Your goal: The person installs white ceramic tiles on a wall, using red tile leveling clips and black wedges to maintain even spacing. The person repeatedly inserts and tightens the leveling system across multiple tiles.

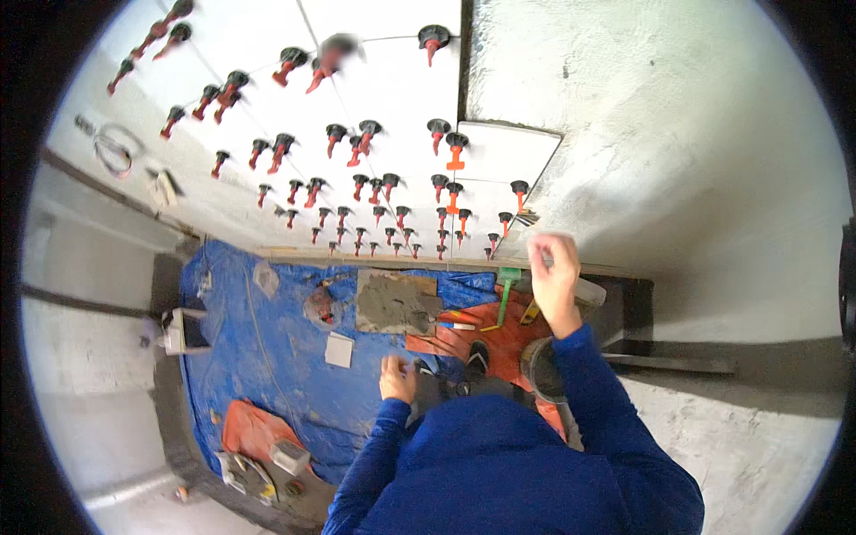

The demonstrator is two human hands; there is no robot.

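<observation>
Glossy white wall tiles look set, red-and-black plastic clips on; rough pale plaster wall rightward untiled. Right hand, left hand: fingers curled, cannot tell grip.

A: Light?
B: Bright; white tiles nearly washed out, source out of view. Soft shadow across the right-hand wall.
A: Sharpness?
B: One black-and-red clip smeared, right hand slightly soft. Straight edges bow toward a black, blue-fringed rim.
</observation>
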